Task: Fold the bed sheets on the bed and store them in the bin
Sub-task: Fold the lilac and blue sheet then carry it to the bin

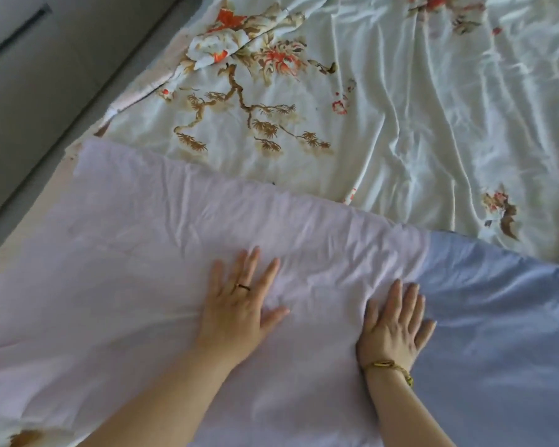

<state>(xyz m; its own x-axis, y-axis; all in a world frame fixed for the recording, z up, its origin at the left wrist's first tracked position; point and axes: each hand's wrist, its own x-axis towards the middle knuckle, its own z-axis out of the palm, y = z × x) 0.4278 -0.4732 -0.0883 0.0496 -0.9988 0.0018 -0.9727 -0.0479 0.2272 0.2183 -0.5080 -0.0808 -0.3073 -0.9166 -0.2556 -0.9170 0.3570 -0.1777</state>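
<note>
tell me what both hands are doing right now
Left hand: open, flat on the pale lilac fabric sheet.
Right hand: open, flat on the same sheet.

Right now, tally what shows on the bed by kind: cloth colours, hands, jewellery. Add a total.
Cloth colours: 3 (pink cloth, blue cloth, floral pale-green sheet)
Hands: 2 (left hand, right hand, both flat on the pink cloth)
Jewellery: 2 (ring, bracelet)
Total: 7
Whether pink and blue are one piece cannot be told.

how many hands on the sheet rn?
2. Left hand lies flat on the lilac sheet, mid-frame; right hand lies flat beside it, where lilac meets the blue fabric. Both are fully in view.
</note>
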